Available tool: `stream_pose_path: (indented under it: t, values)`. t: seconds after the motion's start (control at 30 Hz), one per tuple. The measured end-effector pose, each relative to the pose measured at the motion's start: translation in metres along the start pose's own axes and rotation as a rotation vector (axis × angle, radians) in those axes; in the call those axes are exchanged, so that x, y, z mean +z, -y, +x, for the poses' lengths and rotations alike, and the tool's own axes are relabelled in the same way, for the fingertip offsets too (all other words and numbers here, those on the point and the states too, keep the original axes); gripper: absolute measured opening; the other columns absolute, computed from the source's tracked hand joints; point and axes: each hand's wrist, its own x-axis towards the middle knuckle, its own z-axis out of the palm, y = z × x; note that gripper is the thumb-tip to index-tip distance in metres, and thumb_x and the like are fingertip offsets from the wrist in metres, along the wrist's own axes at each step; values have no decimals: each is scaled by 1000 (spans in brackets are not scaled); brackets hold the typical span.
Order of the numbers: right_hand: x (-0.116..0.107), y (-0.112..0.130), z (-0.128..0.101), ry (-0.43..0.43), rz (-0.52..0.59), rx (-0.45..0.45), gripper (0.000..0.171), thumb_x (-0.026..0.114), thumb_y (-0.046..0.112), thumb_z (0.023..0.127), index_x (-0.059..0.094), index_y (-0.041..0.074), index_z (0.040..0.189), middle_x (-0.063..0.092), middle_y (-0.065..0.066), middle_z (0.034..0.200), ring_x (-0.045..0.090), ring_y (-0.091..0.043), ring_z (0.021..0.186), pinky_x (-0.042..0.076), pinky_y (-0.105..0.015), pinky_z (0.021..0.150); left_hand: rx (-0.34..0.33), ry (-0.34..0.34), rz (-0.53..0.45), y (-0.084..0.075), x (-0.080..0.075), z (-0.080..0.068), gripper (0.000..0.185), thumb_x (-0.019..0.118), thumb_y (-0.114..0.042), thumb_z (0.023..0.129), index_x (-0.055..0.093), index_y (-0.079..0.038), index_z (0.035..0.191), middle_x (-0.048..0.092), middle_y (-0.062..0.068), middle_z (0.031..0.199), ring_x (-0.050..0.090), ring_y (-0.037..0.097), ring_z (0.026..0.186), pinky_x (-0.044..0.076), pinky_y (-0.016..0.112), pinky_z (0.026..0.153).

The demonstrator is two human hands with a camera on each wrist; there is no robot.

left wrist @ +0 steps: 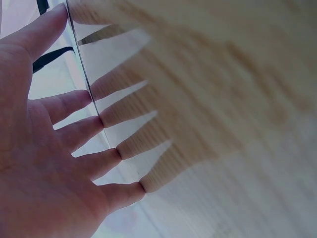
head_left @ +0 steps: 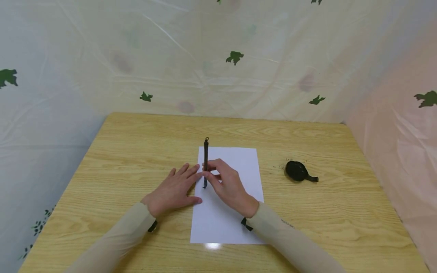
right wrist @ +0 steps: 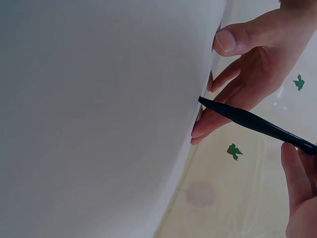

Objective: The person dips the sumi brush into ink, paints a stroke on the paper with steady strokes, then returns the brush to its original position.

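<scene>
R hand (head_left: 229, 185) pinches a thin dark brush (head_left: 206, 161) mid-shaft, upright, tip on the white paper (head_left: 235, 159) near its left edge, mid-desk. L hand (head_left: 175, 189) flat, fingers straight, pressing that paper edge. Brush prob. light, stiff shaft, soft tip; best held mid-shaft. Paper flimsy, slides easily.

Black ink dish (head_left: 297, 171) (right), wooden table (head_left: 119, 159)

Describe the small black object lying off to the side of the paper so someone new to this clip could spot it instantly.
Start at the wooden table and find the white sheet of paper at its centre, where the right hand holds a dark brush. Look right of the sheet, on bare wood: the black ink dish lies there alone. It is rounded with a short spout-like tail, unlike the thin straight brush.
</scene>
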Motion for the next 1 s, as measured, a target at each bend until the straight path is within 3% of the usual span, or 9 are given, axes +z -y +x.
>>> stream_pose_path:
  t: [1.0]
  values:
    - [-4,0,-2,3,-28,18,27,71,3,98,59,1,122,67,-11,113,70,-24,103,60,-25,77,-17,16,5,-2,0,1,85,72,-55,94,42,-10,159,28,9,169,15,39,157,20,70,118]
